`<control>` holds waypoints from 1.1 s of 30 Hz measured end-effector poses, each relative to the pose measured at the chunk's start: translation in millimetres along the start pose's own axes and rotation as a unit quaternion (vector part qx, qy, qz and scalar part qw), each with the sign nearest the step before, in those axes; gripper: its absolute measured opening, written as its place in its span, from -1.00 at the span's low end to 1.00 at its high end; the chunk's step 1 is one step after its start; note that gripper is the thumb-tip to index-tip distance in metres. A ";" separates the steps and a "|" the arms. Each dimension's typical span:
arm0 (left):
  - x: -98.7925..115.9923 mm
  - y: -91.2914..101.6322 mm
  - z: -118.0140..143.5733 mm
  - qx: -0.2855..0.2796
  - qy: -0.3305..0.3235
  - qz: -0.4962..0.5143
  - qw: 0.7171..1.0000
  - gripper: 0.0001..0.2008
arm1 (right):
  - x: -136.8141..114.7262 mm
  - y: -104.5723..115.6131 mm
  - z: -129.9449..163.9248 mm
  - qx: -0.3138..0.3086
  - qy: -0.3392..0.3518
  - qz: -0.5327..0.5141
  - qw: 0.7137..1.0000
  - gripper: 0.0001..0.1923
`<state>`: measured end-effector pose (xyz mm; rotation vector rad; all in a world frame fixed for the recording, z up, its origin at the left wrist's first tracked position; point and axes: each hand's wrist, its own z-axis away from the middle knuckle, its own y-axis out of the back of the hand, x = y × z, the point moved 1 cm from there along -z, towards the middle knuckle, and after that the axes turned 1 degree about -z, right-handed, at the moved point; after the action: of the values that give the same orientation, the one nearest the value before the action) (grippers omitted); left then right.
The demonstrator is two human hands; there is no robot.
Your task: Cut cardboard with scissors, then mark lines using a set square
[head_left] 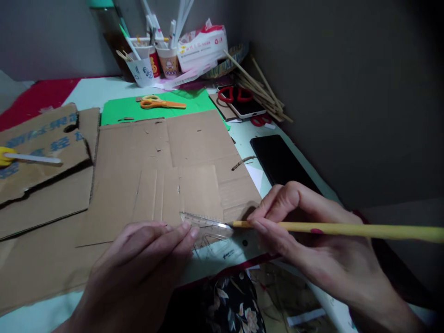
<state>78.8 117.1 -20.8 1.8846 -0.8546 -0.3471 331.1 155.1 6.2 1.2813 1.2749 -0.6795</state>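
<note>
A clear plastic set square [218, 231] lies across the near edge of a brown cardboard sheet [197, 138]. My left hand [145, 263] has its fingers together, with the tips pressed on the left end of the set square, holding it down. In my right hand [305, 231] is a yellow pencil [347, 230], pinched between thumb and fingers near its point. The pencil tip meets the long upper edge of the set square; whether it touches the cardboard I cannot tell. Fold lines and small torn marks show on the sheet.
Printed cardboard pieces [41, 143] with yellow-handled scissors [9, 157] lie left. Orange scissors [163, 104] rest on a green sheet [118, 108] behind. Cups [142, 71] of sticks, red-handled scissors [236, 95] and wooden sticks [263, 88] stand or lie farther back. A black phone-like slab [280, 159] is right.
</note>
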 end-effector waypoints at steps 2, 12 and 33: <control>0.4 -0.3 0.8 -0.011 0.015 -0.003 1.000 -0.69 | -2.3 2.2 4.6 0.018 -0.006 -0.015 1.000 -0.81; -5.0 14.1 2.3 -0.029 0.041 0.107 0.993 -0.58 | -4.4 -28.0 4.4 -0.101 0.287 0.275 0.912 -0.68; -29.3 30.9 43.5 -0.140 0.023 -0.026 0.989 -0.54 | 19.6 -15.5 36.9 -0.075 0.431 0.398 0.806 -0.66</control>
<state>20.4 100.2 -17.6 1.6479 -0.6891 -0.4314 332.7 122.0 -23.6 1.8851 1.2433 0.6868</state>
